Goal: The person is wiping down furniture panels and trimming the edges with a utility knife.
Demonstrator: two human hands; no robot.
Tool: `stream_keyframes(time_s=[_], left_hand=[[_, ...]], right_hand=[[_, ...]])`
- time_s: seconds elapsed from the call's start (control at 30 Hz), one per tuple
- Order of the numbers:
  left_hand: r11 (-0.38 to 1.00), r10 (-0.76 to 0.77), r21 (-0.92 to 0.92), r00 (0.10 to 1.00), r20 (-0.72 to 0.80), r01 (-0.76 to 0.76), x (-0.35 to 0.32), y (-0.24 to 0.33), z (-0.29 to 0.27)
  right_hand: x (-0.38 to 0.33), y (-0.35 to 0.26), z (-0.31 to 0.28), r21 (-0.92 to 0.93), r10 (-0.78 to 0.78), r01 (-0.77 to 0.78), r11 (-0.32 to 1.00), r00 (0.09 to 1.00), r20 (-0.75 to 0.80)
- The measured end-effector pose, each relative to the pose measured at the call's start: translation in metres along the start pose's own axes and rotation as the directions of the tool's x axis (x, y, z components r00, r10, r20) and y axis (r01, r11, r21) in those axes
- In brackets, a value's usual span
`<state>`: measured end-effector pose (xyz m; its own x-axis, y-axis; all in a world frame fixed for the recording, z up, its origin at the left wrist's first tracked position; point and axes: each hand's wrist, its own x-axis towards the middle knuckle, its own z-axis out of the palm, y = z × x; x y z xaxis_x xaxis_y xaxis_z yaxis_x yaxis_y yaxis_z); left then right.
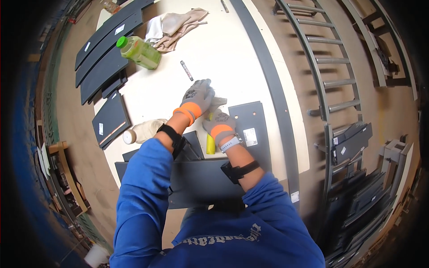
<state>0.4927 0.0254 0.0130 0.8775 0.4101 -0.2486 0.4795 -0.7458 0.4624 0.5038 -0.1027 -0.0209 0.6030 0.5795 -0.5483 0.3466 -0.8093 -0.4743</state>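
Note:
My left hand (199, 94), in a grey glove with an orange cuff, is over the white tabletop with its fingers bent down together. Whatever they hold is hidden beneath them. Close beside it, my right hand (220, 120), gloved alike, is closed around a yellow-handled tool (210, 144). The handle's lower end sticks out toward me, and a greyish part shows between the hands; its kind is unclear. Beyond my left hand lies a dark marker (186, 70). A dark grey flat panel (248, 117) with small holes and a white label is right of my right hand.
A green-capped bottle (140, 52) of green liquid and crumpled cloths (176, 27) are at the far left. Dark panels (107, 53) line the left edge; a pale bottle (146, 131) lies by my left forearm. A dark strip (268, 76) runs along the right, beside a roller rack (328, 60).

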Motion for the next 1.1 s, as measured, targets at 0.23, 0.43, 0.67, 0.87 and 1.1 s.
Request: stream_keyframes(time_s=[0.23,0.43,0.67,0.87,1.1], left_hand=[[0.943,0.108,0.297,0.983,0.145,-0.148,0.026,-0.009,0.024],[0.938,-0.011,0.345,0.988,0.155,-0.043,0.03,-0.008,0.007],[0.983,-0.042,0.185,0.993,0.111,0.021,0.028,0.001,-0.031],[0.76,-0.186,-0.495,0.871,0.455,0.421,0.017,-0.008,-0.065],[0.497,-0.304,-0.843,0.951,0.052,0.205,-0.008,-0.04,-0.067]], right_hand=[[0.032,-0.01,0.002,0.1,0.096,-0.095,0.991,0.995,-0.012],[0.028,-0.009,0.0,0.092,-0.024,0.041,0.995,0.983,-0.18],[0.006,0.008,-0.015,0.028,-0.239,0.266,0.963,0.903,-0.356],[-0.02,-0.005,-0.037,0.186,-0.302,0.41,0.893,0.852,-0.429],[-0.045,-0.007,-0.024,0.27,-0.332,0.459,0.847,0.851,-0.407]])
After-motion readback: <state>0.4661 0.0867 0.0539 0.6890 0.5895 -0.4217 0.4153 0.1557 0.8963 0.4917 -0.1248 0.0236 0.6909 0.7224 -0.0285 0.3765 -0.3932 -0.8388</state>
